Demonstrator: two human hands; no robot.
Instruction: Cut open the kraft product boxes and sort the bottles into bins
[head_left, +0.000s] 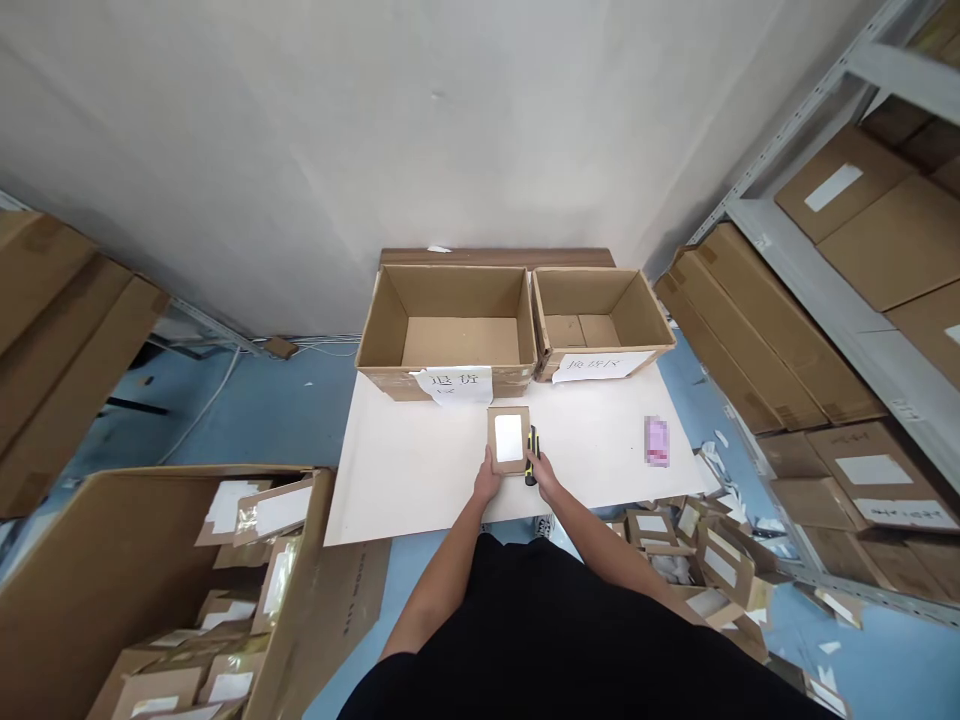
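Observation:
A small flat cardboard box with a white label lies near the front edge of the white table. My left hand is closed on its lower left edge. Just right of the box, my right hand grips a yellow and black box cutter, which points away from me along the box's side. Whether the blade is out cannot be made out. Two open-topped cartons stand behind the box: a large carton with a paper sign on the left, and a smaller carton with another sign on the right.
A pink, pixelated packet lies at the table's right. A big carton of labelled parcels stands left of the table. Opened boxes and scraps litter the floor at right, beside a shelf of cartons. A wall rises behind.

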